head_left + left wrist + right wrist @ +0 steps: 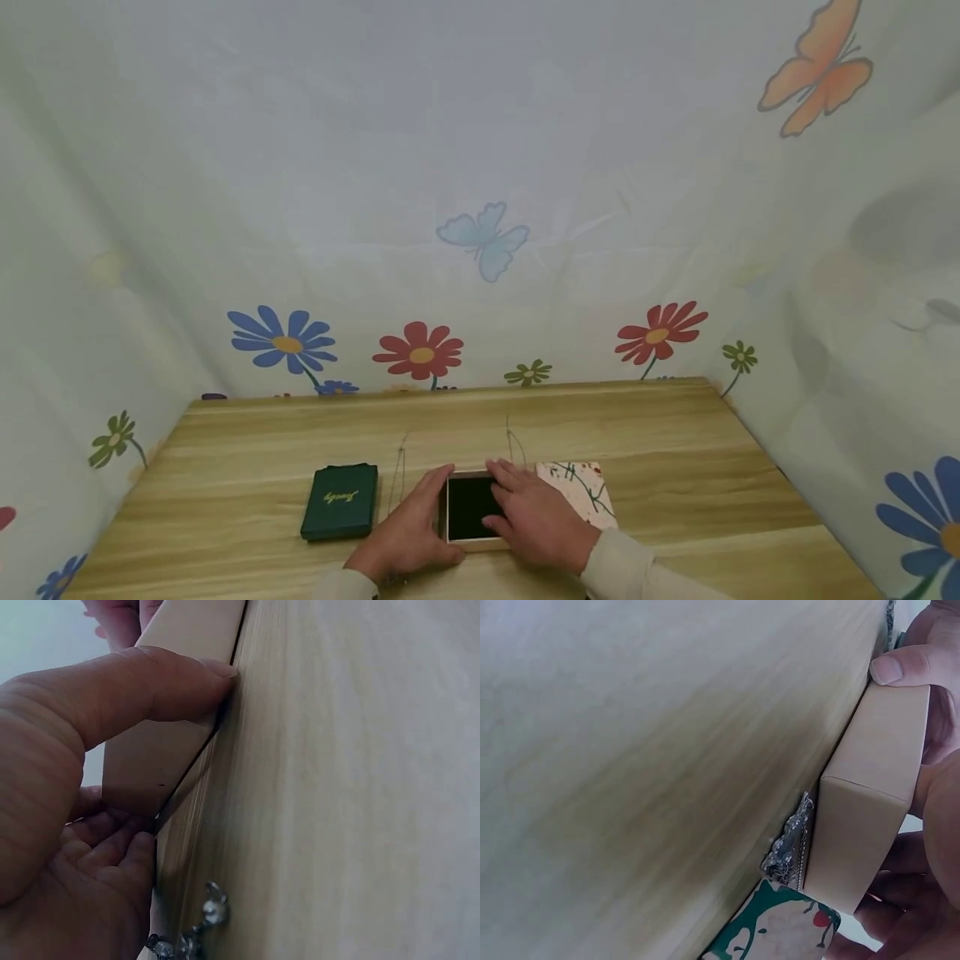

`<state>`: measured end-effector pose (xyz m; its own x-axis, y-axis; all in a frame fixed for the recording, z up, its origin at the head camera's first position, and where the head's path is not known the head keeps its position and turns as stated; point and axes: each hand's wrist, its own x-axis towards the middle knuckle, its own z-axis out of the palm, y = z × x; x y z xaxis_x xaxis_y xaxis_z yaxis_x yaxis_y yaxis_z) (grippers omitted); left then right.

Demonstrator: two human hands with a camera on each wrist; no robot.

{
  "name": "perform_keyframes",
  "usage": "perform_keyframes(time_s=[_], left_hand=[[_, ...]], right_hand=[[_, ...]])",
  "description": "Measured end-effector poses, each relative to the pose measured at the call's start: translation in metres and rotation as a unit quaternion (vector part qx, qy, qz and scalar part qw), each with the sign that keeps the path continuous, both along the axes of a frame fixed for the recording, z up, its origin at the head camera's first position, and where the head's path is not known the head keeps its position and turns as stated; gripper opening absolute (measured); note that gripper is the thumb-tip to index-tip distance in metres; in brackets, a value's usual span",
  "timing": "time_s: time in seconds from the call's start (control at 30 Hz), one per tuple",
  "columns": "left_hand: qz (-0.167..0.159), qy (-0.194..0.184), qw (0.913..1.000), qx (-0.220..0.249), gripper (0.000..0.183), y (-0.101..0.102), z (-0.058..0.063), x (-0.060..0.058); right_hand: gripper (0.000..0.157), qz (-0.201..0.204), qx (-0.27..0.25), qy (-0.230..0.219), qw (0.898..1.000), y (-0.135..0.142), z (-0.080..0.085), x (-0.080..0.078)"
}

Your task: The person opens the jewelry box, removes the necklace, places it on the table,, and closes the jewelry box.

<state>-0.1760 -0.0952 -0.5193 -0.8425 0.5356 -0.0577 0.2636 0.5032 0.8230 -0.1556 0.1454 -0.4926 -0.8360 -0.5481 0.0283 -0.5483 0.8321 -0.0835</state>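
Observation:
A small open cardboard box [480, 546] with a black pad [468, 508] inside lies on the table between both hands. My left hand [412, 525] grips its left side, the thumb on the front wall and the fingers at the far left corner. Over the right part of the box, my right hand [540, 517] rests its fingers and thumb on the black pad. A thin-chained necklace [401, 467] lies left of the box. Beside the box wall in the right wrist view is a silver pendant [789, 844] with a fine chain.
A dark green box [341, 500] with gold lettering stands to the left. Right of the hands lies a floral-patterned box or lid [581, 487], partly covered by the right hand. Another chain [512, 437] reaches out behind the right hand. A printed curtain [480, 167] hangs behind the wooden table [675, 467].

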Motion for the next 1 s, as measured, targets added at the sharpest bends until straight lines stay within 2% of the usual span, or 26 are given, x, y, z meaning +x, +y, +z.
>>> perform_keyframes(time_s=[0.17, 0.57, 0.7, 0.9, 1.0], left_hand=[[-0.001, 0.005, 1.0, 0.0, 0.118, 0.0, -0.002, -0.003], [0.01, 0.001, 0.9999, -0.006, 0.118, 0.002, 0.0, 0.0], [0.012, 0.007, 0.9999, -0.009, 0.118, 0.004, 0.001, 0.0], [0.011, -0.006, 0.9999, -0.005, 0.117, 0.003, 0.001, 0.001], [0.009, -0.009, 0.9999, -0.008, 0.117, 0.002, 0.002, 0.0]], right_hand=[[0.054, 0.012, 0.004, -0.002, 1.0, 0.003, 0.004, -0.003], [0.061, 0.054, -0.015, -0.032, 0.998, 0.025, 0.014, -0.005], [0.065, 0.05, -0.026, -0.032, 0.998, 0.036, 0.018, -0.004], [0.067, 0.043, -0.039, -0.01, 0.998, 0.057, 0.016, -0.005], [0.07, 0.033, -0.046, -0.02, 0.998, 0.068, 0.017, -0.006]])
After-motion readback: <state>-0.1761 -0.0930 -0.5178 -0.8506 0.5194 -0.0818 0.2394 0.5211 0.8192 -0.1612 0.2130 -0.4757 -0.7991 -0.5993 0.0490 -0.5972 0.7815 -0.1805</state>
